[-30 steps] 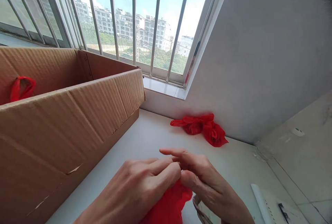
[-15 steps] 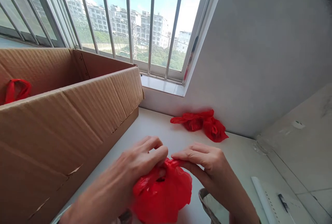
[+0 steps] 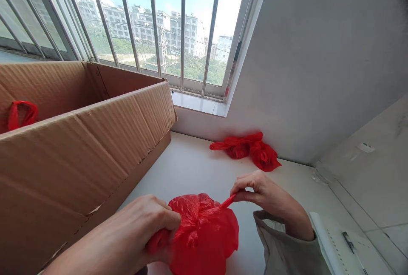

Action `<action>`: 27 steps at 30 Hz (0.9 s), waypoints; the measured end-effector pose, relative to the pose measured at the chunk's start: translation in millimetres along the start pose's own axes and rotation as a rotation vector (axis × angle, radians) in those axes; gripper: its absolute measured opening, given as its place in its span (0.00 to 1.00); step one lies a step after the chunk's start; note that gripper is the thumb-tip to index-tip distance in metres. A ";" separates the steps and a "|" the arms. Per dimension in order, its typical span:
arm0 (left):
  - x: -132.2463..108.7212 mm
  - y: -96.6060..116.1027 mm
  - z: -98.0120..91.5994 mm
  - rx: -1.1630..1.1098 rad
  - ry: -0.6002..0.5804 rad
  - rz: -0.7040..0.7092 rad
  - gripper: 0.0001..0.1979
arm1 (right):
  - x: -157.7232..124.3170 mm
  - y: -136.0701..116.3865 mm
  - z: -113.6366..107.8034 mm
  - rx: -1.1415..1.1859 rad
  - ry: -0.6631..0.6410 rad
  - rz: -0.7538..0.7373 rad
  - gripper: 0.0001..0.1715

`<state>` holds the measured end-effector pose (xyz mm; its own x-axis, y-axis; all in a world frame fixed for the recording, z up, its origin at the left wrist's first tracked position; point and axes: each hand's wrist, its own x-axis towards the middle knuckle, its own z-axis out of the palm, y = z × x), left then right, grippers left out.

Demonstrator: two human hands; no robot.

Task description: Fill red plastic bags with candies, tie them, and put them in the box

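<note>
A red plastic bag [image 3: 204, 232] sits on the white tabletop in front of me, bunched and drawn together at its middle. My left hand [image 3: 156, 228] is closed round one handle of it on the left side. On the right, my right hand [image 3: 251, 190] pinches the other handle, which is stretched tight between the fingers and the bag. What the bag holds inside is hidden.
A large open cardboard box [image 3: 86, 160] stands on the left, with a red bag handle [image 3: 24, 115] showing inside. More red plastic bags [image 3: 248, 149] lie against the wall. At right are a white roll [image 3: 325, 241] and a pen [image 3: 349, 242]. A barred window [image 3: 153, 32] is behind.
My hands have moved apart, left hand down and left, right hand to the right. The bag's handles are now pulled taut, and its gathered middle shows.
</note>
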<state>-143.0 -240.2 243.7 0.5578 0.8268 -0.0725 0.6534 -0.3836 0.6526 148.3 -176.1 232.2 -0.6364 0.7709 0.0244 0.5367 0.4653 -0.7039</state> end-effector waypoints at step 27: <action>17.3 -36.3 0.5 0.167 0.003 -0.214 0.07 | 5.5 50.0 -5.4 -0.211 0.307 0.312 0.14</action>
<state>-156.8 -212.1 218.3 0.3966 0.8976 -0.1924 0.8318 -0.2628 0.4889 174.6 -146.2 201.0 -0.2513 0.9657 0.0655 0.7966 0.2447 -0.5527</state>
